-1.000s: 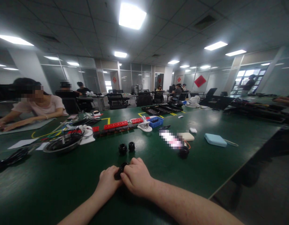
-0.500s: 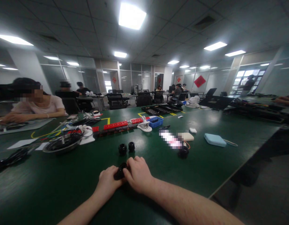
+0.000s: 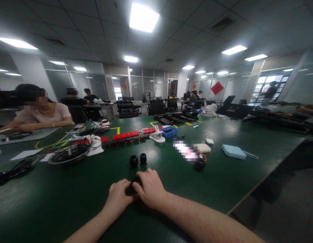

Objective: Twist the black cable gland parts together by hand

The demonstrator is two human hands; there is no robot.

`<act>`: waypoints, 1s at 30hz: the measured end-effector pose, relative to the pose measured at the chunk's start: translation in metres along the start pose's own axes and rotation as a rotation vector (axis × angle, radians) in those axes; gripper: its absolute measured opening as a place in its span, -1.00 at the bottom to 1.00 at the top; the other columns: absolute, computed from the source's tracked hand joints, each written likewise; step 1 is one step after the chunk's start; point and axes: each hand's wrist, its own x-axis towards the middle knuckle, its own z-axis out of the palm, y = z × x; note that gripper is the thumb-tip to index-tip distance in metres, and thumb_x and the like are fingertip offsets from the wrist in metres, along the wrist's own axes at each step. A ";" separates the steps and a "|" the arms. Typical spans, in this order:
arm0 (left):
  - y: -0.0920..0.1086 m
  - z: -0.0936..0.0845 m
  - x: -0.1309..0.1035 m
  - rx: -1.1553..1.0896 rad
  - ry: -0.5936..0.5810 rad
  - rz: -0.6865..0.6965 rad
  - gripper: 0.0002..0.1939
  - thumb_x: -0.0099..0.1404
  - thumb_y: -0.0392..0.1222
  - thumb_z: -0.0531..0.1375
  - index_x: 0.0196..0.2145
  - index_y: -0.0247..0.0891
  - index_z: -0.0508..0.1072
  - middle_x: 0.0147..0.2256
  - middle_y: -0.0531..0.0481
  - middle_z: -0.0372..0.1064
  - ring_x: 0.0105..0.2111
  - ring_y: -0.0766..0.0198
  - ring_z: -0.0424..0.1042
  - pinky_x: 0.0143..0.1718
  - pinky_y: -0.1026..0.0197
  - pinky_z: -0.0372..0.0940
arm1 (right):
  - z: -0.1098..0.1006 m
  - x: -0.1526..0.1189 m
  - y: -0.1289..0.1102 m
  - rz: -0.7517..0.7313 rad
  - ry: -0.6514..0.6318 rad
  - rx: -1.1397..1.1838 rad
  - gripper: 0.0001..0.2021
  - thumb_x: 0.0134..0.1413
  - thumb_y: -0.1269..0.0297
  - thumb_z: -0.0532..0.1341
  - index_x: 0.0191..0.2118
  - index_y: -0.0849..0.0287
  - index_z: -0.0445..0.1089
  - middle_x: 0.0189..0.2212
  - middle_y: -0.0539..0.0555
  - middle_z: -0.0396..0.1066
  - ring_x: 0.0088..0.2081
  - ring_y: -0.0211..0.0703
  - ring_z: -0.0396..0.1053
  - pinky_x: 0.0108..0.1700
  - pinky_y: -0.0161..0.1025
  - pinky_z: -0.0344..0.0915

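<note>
Low over the near part of the green table, a black round part [image 3: 130, 189] with a ring-like top sits between my two hands. From its left side my left hand [image 3: 118, 195] grips it, fingers mostly hidden behind it. My right hand [image 3: 151, 189] closes on its upper right side, thumb and fingers curled around the rim. Just beyond stand a larger black ridged round part [image 3: 133, 161] and a smaller one [image 3: 143, 158], side by side. Another black round piece [image 3: 199, 164] lies to the right by a pixelated bright object.
Left of my hands are a metal bowl [image 3: 55, 161] of black items and black cables [image 3: 16, 168]. Red strips [image 3: 126, 135], a white stand [image 3: 157, 136] and a blue basket [image 3: 169, 132] cross the middle. A light-blue case [image 3: 234, 152] lies right. A person [image 3: 55, 114] sits left.
Between my hands the black part has turned slightly, its ring opening showing less. Both hands keep their hold almost in place. The whole view shifts slightly.
</note>
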 end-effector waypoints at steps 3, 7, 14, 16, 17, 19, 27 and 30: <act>0.002 -0.001 -0.001 0.012 -0.009 -0.002 -0.76 0.01 0.01 0.12 -0.48 -0.23 0.35 -0.37 0.04 0.31 -0.30 0.20 0.28 -0.21 0.18 0.11 | 0.001 0.000 -0.001 -0.012 0.001 -0.015 -0.70 0.12 0.16 -0.02 -0.14 0.23 0.26 -0.32 0.12 0.35 -0.25 -0.10 0.16 -0.22 -0.19 0.04; 0.006 -0.003 -0.002 0.041 -0.021 -0.002 -0.80 0.00 -0.05 0.12 -0.47 -0.24 0.35 -0.36 0.02 0.31 -0.28 0.19 0.28 -0.21 0.19 0.11 | 0.002 0.000 -0.001 -0.020 -0.013 -0.022 -0.67 0.10 0.14 0.00 -0.10 0.24 0.24 -0.31 0.13 0.35 -0.24 -0.09 0.16 -0.20 -0.17 0.05; 0.003 -0.001 -0.001 -0.012 -0.035 0.039 -0.81 0.01 -0.05 0.12 -0.46 -0.22 0.37 -0.35 0.04 0.32 -0.28 0.19 0.27 -0.17 0.17 0.09 | 0.004 0.001 -0.001 -0.008 -0.024 0.016 -0.65 0.00 0.11 0.10 -0.14 0.23 0.26 -0.30 0.12 0.33 -0.23 -0.08 0.16 -0.21 -0.18 0.07; 0.002 0.000 -0.001 -0.016 -0.034 0.043 -0.80 0.01 -0.04 0.12 -0.45 -0.22 0.37 -0.34 0.04 0.32 -0.27 0.19 0.27 -0.17 0.17 0.09 | 0.005 0.002 0.000 0.008 -0.034 0.041 -0.70 -0.02 0.12 0.12 -0.20 0.22 0.29 -0.34 0.10 0.33 -0.25 -0.11 0.16 -0.24 -0.20 0.08; 0.001 0.000 -0.001 -0.015 -0.032 0.045 -0.79 0.01 -0.04 0.12 -0.45 -0.21 0.37 -0.34 0.04 0.32 -0.27 0.19 0.27 -0.17 0.17 0.09 | 0.005 0.003 0.001 0.010 -0.038 0.051 -0.72 -0.02 0.13 0.12 -0.23 0.22 0.31 -0.36 0.09 0.32 -0.26 -0.12 0.16 -0.25 -0.21 0.08; 0.001 0.000 -0.001 -0.016 -0.024 0.051 -0.79 0.01 -0.03 0.12 -0.43 -0.21 0.38 -0.34 0.04 0.31 -0.27 0.20 0.27 -0.17 0.16 0.09 | 0.006 0.003 0.003 0.001 -0.033 0.064 -0.74 -0.02 0.12 0.13 -0.28 0.20 0.32 -0.38 0.07 0.32 -0.26 -0.13 0.15 -0.25 -0.22 0.08; -0.001 0.000 -0.001 -0.062 -0.020 0.060 -0.76 0.00 -0.02 0.13 -0.37 -0.17 0.38 -0.31 0.05 0.29 -0.25 0.19 0.26 -0.15 0.15 0.09 | 0.006 0.003 0.006 -0.018 -0.002 0.070 -0.72 -0.04 0.07 0.14 -0.30 0.19 0.33 -0.35 0.06 0.27 -0.25 -0.14 0.12 -0.24 -0.23 0.08; -0.002 0.002 0.000 -0.077 -0.021 0.056 -0.75 0.00 -0.02 0.13 -0.37 -0.18 0.38 -0.31 0.05 0.28 -0.26 0.21 0.26 -0.16 0.16 0.11 | 0.007 0.002 0.007 -0.026 -0.006 0.068 -0.70 -0.04 0.06 0.14 -0.30 0.20 0.33 -0.36 0.07 0.27 -0.25 -0.14 0.12 -0.24 -0.23 0.08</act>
